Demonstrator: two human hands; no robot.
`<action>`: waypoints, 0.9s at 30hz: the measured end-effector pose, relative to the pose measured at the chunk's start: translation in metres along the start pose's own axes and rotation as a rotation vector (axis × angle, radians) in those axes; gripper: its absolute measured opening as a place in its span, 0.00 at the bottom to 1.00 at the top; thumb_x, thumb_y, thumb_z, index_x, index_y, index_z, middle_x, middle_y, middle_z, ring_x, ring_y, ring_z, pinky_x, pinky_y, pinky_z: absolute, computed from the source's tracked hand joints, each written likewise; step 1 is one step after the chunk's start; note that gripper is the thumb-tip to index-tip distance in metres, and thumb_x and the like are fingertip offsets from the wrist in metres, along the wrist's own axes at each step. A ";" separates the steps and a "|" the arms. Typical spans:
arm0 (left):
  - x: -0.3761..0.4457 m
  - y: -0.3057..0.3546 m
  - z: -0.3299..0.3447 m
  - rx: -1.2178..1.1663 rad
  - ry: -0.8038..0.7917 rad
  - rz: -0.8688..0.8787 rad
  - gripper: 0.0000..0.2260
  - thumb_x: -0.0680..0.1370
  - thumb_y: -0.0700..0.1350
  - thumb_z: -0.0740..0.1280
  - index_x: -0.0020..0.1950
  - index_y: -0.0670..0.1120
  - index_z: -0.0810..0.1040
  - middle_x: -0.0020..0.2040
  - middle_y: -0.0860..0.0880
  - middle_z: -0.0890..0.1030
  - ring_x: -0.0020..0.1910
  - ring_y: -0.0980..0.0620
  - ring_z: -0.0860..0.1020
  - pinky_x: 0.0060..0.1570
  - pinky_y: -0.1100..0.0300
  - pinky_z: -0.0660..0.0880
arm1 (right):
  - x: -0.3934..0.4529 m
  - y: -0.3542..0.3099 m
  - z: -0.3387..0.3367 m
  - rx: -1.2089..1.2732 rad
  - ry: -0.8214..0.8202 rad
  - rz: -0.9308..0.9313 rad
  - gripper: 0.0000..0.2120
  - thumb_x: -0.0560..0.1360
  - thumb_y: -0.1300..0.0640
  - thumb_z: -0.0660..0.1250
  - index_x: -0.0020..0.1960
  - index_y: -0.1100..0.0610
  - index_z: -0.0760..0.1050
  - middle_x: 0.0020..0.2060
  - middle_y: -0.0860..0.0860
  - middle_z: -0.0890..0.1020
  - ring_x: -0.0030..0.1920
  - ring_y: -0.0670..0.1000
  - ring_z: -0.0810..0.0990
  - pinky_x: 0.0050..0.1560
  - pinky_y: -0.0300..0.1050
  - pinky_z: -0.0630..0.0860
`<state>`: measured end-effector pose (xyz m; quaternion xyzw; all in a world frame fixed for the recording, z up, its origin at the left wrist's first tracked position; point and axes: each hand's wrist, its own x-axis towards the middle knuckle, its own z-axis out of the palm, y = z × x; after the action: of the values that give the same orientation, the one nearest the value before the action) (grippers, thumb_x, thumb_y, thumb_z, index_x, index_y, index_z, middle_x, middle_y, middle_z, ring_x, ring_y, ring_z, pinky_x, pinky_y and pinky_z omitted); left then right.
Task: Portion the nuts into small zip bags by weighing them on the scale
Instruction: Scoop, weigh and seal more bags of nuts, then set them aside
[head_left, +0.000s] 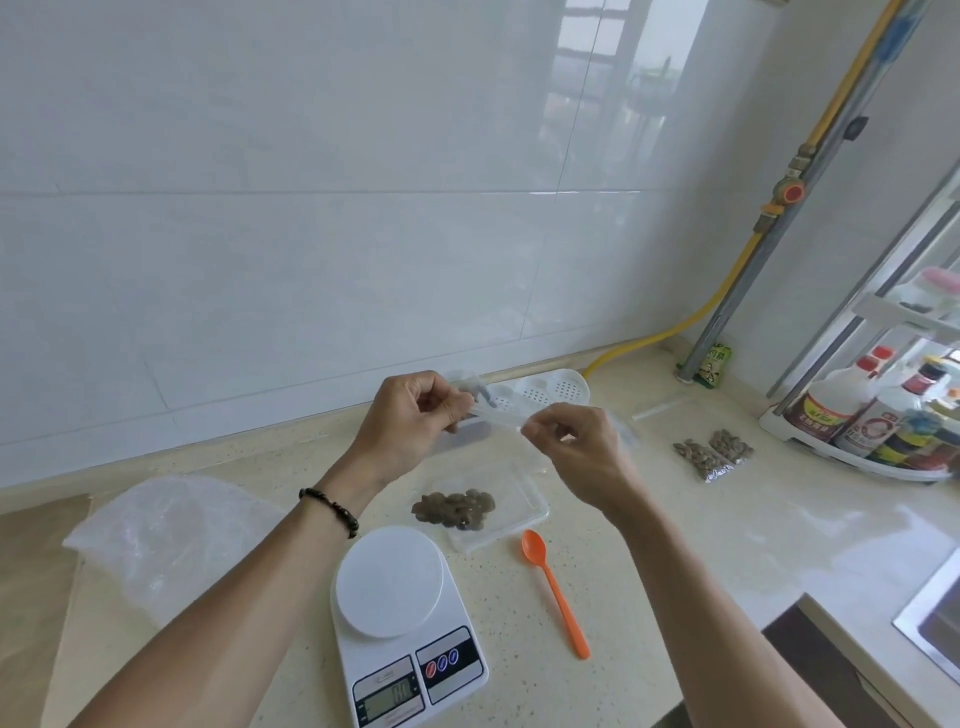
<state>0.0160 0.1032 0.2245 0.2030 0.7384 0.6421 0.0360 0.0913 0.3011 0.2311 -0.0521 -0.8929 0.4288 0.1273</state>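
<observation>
Centrally, nuts (453, 510) in clear tray (524, 512).

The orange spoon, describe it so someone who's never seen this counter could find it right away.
Start at the white kitchen scale near the front of the beige counter. Just to its right lies the orange spoon, bowl pointing toward the clear tray of nuts. It is the only bright orange thing on the counter.

Lighting bright, soft and even; daylight reflects as window glare on the glossy wall tiles (597, 130). Shadows on the tabletop (649, 530) faint. Wide-angle bending marked toward the edges. Overall detail slightly soft, scale display (387, 699) unreadable
</observation>
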 end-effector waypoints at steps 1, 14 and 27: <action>0.005 0.000 0.008 0.019 -0.017 0.004 0.07 0.76 0.42 0.72 0.38 0.42 0.80 0.33 0.42 0.81 0.32 0.54 0.78 0.39 0.61 0.75 | 0.002 0.005 -0.005 0.019 0.026 0.010 0.06 0.76 0.60 0.71 0.42 0.62 0.83 0.38 0.55 0.83 0.34 0.38 0.73 0.39 0.30 0.72; 0.130 -0.024 0.194 -0.001 -0.113 -0.081 0.07 0.77 0.38 0.70 0.39 0.39 0.80 0.29 0.52 0.79 0.32 0.54 0.78 0.38 0.63 0.78 | 0.082 0.201 -0.095 0.287 -0.203 0.320 0.18 0.65 0.54 0.73 0.54 0.52 0.78 0.48 0.50 0.85 0.50 0.49 0.84 0.52 0.47 0.81; 0.290 -0.134 0.448 0.311 -0.071 -0.275 0.08 0.75 0.46 0.72 0.36 0.47 0.81 0.32 0.51 0.82 0.36 0.52 0.81 0.43 0.54 0.80 | 0.150 0.437 -0.256 0.151 0.225 0.705 0.12 0.67 0.57 0.80 0.41 0.56 0.77 0.35 0.53 0.80 0.35 0.51 0.77 0.37 0.47 0.75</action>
<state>-0.1425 0.6096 0.0778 0.1258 0.8477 0.5018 0.1176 0.0096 0.7980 0.0712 -0.3935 -0.7663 0.5026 0.0728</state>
